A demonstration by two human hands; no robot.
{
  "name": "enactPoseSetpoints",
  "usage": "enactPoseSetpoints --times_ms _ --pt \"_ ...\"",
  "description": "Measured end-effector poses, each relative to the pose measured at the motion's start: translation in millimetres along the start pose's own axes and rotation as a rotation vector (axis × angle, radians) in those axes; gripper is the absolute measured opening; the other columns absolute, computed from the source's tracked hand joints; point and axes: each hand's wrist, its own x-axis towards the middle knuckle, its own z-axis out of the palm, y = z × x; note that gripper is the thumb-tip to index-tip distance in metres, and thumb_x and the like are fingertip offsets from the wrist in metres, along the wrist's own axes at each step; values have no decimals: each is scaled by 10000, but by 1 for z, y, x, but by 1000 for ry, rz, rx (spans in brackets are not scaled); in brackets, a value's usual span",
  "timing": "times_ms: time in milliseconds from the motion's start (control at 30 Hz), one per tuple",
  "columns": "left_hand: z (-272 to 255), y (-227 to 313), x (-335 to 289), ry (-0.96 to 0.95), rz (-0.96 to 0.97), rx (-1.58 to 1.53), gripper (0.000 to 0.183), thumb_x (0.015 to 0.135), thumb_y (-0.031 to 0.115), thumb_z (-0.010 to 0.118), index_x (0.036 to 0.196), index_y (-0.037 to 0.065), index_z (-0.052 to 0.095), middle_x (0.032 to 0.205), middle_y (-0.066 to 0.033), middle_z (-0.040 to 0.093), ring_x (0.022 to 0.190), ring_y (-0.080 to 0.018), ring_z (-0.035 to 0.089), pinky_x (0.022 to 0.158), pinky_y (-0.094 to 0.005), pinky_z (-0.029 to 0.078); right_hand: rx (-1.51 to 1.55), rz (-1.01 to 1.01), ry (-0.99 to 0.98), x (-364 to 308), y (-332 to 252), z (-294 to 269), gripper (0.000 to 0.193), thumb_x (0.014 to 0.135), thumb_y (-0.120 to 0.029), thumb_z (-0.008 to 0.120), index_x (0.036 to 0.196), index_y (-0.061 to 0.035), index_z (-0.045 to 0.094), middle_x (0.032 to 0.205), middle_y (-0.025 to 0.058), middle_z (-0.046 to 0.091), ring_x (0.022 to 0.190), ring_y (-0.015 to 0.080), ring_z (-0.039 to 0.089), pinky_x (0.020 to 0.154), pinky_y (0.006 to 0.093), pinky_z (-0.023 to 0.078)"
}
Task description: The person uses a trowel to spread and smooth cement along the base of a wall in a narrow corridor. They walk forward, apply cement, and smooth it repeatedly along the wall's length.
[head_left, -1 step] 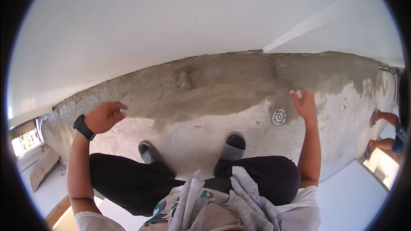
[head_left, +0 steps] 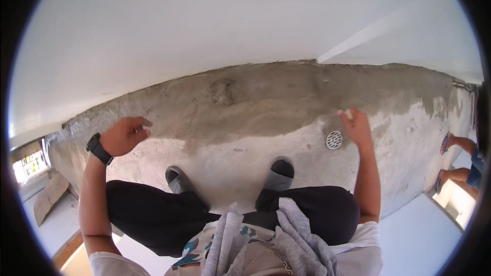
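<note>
The left hand and right hand are empty, half open and loosely curled. Damp cement lies on their far side, a round drain cover just left of the right hand

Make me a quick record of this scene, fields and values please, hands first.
Left hand: empty, thumb and fingers apart
Right hand: seemingly empty, beside the round slotted drain in view
Watch: black, on left wrist
Floor: concrete, darker along the white wall, mostly paler nearer the shoes
Far right: another person's legs
</note>
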Motion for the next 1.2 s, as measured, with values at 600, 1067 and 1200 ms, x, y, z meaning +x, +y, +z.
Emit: enactPoseSetpoints --times_ms 600,1067,1200 --pt "-19 -75 -65 60 13 -172 365 976 229 648 1236 -26 681 787 -117 662 719 -190 606 705 -351 508 -16 -110 -191 1 -236 106 522 957 -482 659 885 33 695 805 256 707 836 445 704 762 513 555" --pt "-16 -93 -73 83 -11 -196 350 958 219 670 1218 -14 696 811 -119 683 706 -188 622 688 -338 509 283 -52 -504 18 -236 122 594 928 -567 692 730 -10 639 665 143 647 619 268 658 619 405 519" --pt "-15 -82 -64 53 40 -148 333 946 192 672 1209 -10 696 791 -101 660 726 -170 614 705 -327 505 483 -37 -462 1 -205 111 599 932 -575 703 709 -26 615 631 73 622 525 158 577 531 355 470"
